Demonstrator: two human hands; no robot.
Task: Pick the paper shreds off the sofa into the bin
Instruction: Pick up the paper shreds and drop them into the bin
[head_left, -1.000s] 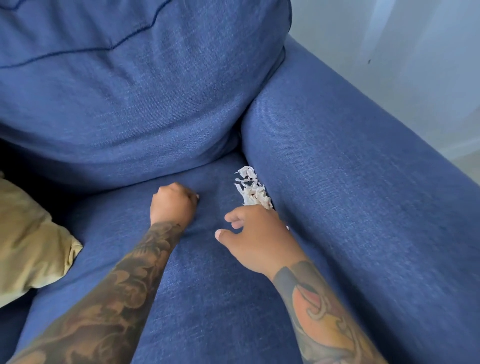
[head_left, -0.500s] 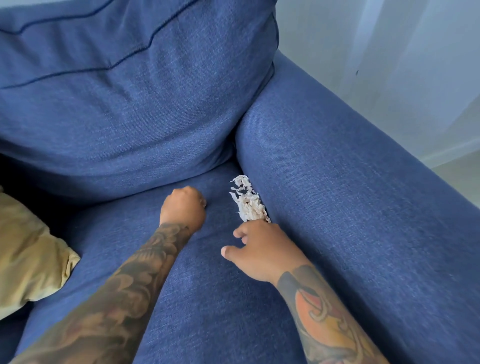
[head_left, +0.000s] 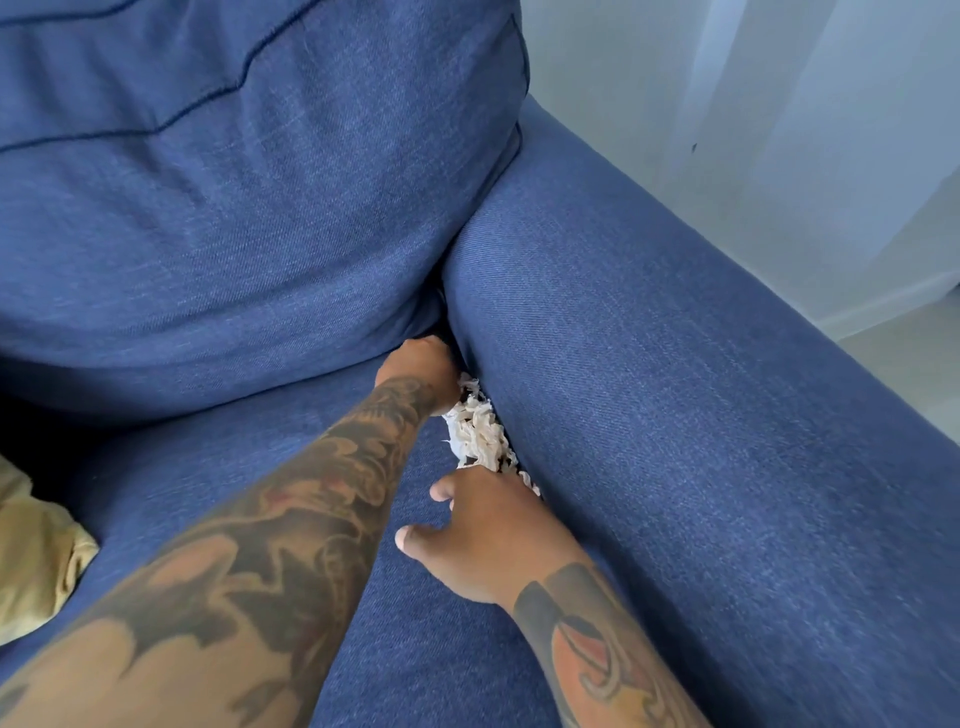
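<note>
A heap of white paper shreds (head_left: 478, 436) lies on the blue sofa seat (head_left: 291, 467), pressed into the crease against the armrest (head_left: 675, 415). My left hand (head_left: 418, 369) is at the far end of the heap and touches it. Its fingers curl down out of sight behind the knuckles. My right hand (head_left: 483, 530) sits at the near end with its thumb spread and its index finger bent, and the other fingertips reach into the shreds. A few shreds show beside the right hand at the crease. No bin is in view.
A big blue back cushion (head_left: 234, 208) overhangs the seat behind the hands. A yellow-olive cloth (head_left: 36, 556) lies at the left edge. Beyond the armrest are a pale wall (head_left: 753, 130) and a strip of floor (head_left: 914, 353).
My left hand has moved from the open seat to the right and forward, up to the far end of the heap. My right hand stays at the near end.
</note>
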